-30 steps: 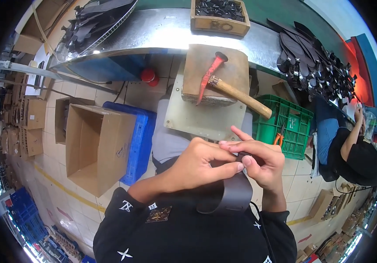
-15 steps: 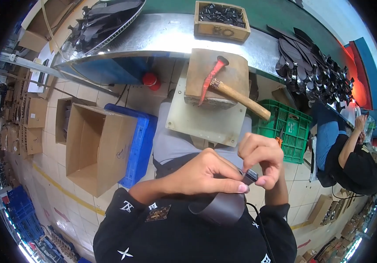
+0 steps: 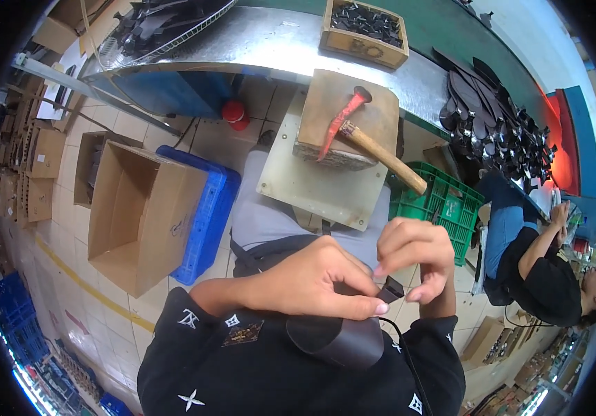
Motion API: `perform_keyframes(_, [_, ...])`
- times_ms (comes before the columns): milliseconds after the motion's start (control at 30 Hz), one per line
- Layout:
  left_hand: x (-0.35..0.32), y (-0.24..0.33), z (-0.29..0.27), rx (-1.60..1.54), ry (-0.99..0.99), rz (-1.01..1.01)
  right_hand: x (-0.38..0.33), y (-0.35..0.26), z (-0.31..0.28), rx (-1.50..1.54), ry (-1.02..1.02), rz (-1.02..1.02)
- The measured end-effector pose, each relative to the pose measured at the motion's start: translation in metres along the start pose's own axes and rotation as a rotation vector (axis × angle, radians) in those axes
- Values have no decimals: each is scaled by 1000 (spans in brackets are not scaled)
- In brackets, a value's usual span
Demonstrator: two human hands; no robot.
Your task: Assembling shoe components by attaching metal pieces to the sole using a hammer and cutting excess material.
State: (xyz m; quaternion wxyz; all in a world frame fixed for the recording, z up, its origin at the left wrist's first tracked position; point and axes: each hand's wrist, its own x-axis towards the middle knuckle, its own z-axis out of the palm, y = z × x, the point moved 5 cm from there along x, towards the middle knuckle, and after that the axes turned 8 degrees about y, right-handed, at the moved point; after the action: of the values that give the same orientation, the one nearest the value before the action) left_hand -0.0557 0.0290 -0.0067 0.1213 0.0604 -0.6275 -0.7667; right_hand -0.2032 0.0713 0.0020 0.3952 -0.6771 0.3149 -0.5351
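My left hand (image 3: 326, 281) pinches a curved dark brown leather-like piece (image 3: 343, 343) between thumb and fingers, in front of my chest. At its upper end a small black block-like tip (image 3: 391, 288) sticks out past my left thumb. Around that tip my right hand (image 3: 419, 260) hovers with curled fingers, thumb and forefinger apart and nothing visible between them. Beyond my hands, a hammer with a wooden handle (image 3: 384, 158) and red-wrapped head (image 3: 343, 121) lies across a worn block (image 3: 312, 104).
The block stands on a pale board (image 3: 305, 197) over my lap. A wooden box (image 3: 364, 50) of small black pieces sits on the metal bench, with dark pieces piled (image 3: 495, 128) at right. Cardboard box (image 3: 142, 229) and blue crate (image 3: 204, 222) are left, green crate (image 3: 440, 204) right. A co-worker (image 3: 547, 270) sits farther right.
My right thumb and forefinger have moved apart from the black tip. The brown piece has turned slightly in my left hand. The view has shifted a little.
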Motion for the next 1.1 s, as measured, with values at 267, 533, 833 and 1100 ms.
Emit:
perform_keyframes(267, [5, 12, -10, 174, 140, 78, -38, 26, 12, 303, 460, 398])
perform_keyframes(533, [26, -24, -79, -92, 664, 102, -73, 24, 54, 161, 269, 538])
perform_keyframes(833, [25, -36, -69, -221, 438, -277, -69, 55, 29, 161, 781, 584])
perform_keyframes(1100, [19, 99, -317, 68, 1123, 339, -78, 54, -19, 88, 679, 474])
